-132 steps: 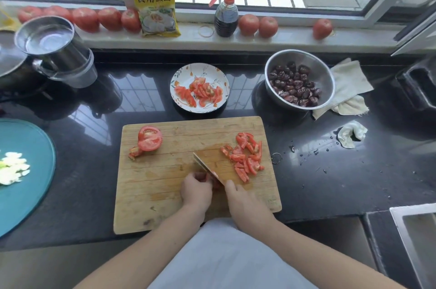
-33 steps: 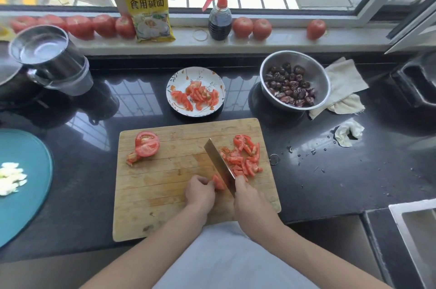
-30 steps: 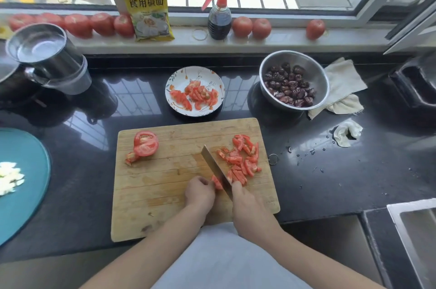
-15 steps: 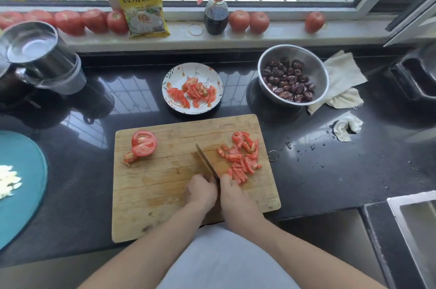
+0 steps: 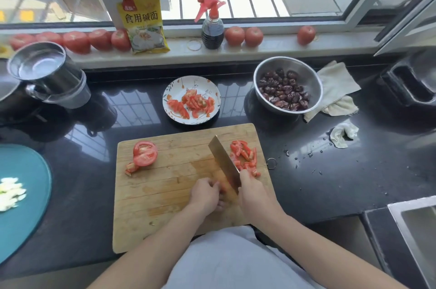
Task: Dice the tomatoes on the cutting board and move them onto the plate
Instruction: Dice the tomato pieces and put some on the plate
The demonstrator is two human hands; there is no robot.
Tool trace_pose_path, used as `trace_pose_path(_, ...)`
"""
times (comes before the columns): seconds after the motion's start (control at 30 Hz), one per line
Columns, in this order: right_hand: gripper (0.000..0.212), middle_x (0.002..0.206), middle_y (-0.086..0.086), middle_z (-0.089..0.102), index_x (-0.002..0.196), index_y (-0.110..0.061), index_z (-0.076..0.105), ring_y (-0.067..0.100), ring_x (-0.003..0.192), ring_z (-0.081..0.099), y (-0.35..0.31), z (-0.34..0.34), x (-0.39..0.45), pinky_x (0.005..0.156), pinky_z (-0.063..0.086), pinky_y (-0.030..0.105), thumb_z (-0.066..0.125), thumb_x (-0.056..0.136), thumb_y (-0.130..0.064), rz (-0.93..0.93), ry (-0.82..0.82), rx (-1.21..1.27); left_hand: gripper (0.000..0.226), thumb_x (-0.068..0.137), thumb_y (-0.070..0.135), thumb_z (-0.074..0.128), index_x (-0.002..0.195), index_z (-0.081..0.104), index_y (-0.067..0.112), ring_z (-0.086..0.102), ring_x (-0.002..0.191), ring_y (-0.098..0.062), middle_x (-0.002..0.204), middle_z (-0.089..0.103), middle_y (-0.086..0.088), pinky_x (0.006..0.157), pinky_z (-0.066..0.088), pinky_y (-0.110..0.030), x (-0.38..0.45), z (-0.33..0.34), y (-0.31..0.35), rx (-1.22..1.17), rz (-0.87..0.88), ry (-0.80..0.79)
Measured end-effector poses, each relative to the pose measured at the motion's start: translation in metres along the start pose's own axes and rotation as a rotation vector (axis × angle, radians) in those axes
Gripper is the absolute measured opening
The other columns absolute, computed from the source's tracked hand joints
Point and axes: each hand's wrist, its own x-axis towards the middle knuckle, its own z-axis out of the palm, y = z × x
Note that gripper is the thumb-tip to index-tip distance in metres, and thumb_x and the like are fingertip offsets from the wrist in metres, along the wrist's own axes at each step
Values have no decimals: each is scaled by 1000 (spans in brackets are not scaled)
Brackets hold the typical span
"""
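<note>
On the near half of the cutting board (image 5: 165, 194), which lies at the front edge of the black counter (image 5: 330, 182), both hands work close together. Right hand (image 5: 253, 191) curled round the handle of the cleaver (image 5: 224, 161); handle itself hidden in the fist. Blade raised, tilted, its broad face showing, tip pointing toward the board's far edge. Left hand (image 5: 205, 194) just left of the blade, fingers curled down over a bit of tomato flesh on the board; only a sliver of red shows at the fingertips, so how firmly it holds it, cannot tell.

Cut tomato pieces (image 5: 244, 154) heaped near the board's right edge, just right of the blade. A halved tomato (image 5: 144, 154) sits toward the board's far-left corner, cut faces up, with small scraps beside it.

Plate (image 5: 169, 93), white with a floral pattern, stands on the counter just beyond the board's far edge and already carries a mound of diced tomato (image 5: 192, 103).

Right of the plate, a steel bowl (image 5: 313, 76) of dark dried fruit, a cloth (image 5: 337, 86) beside it. Whole tomatoes (image 5: 76, 41) lined along the window sill, with a yellow packet (image 5: 142, 22) and a spray bottle (image 5: 212, 27). Teal board (image 5: 28, 194) at the counter's left edge.
</note>
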Motion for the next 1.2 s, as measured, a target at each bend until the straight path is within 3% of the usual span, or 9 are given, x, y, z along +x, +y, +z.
trace_pose_path(0.13,23,85,-2,49,85,-29,25,33,80,49,-4,15,-13,65,42,44,31,89,-6,-38,-76,-50,22,106,20,51,92,65,9,69,52,-22,76,72,-13,60,64,-43,-6,-39,1,93,20,62)
trace_pose_path(0.3,34,95,-2,47,93,-29,25,29,82,46,0,22,-15,67,41,44,36,84,2,-81,-126,-145,9,101,28,59,106,60,20,61,94,-22,103,62,3,79,53,-40,-31,-127,3,424,277,490)
trace_pose_path(0.37,29,96,-4,52,99,-29,29,29,82,50,8,21,-5,67,43,44,34,87,-3,-31,-58,-108,39,95,32,69,129,55,21,54,112,-27,121,55,-4,92,51,-43,-23,-158,6,620,395,555)
trace_pose_path(0.47,28,85,-7,50,89,-35,26,31,79,53,14,17,8,70,48,49,33,88,-8,-5,-21,-111,97,82,40,82,160,27,26,35,141,-33,152,37,-9,117,36,-50,6,-187,12,867,349,451)
trace_pose_path(0.53,27,86,-5,51,88,-35,25,32,78,53,14,15,9,69,47,47,35,90,-10,-13,-16,-125,110,80,41,82,165,14,28,30,147,-34,161,30,-8,121,32,-52,25,-194,19,984,329,345)
trace_pose_path(0.7,27,82,-6,51,85,-35,25,31,76,52,15,17,7,68,47,47,36,91,-11,-1,17,-93,64,87,34,62,147,44,22,48,122,-28,135,47,-6,103,44,-42,37,-192,41,1318,407,257)
trace_pose_path(0.93,16,80,-8,54,91,-31,34,24,75,56,13,18,-1,66,50,46,44,93,-19,-35,73,-7,72,86,39,72,150,41,27,38,131,-23,135,39,-1,106,43,-37,-28,-94,23,892,450,67)
trace_pose_path(1.07,16,86,-5,59,102,-27,43,23,78,58,13,20,-9,69,50,46,44,91,-16,-68,77,10,75,87,53,74,148,40,25,42,130,-25,137,38,-3,108,44,-36,-45,-36,-11,782,390,154)
trace_pose_path(1.2,16,82,-4,57,102,-26,43,22,75,55,15,20,-14,67,49,48,42,91,-14,-68,51,18,103,84,57,77,163,22,21,45,137,-27,144,27,-4,116,40,-38,-39,-38,-23,542,238,46)
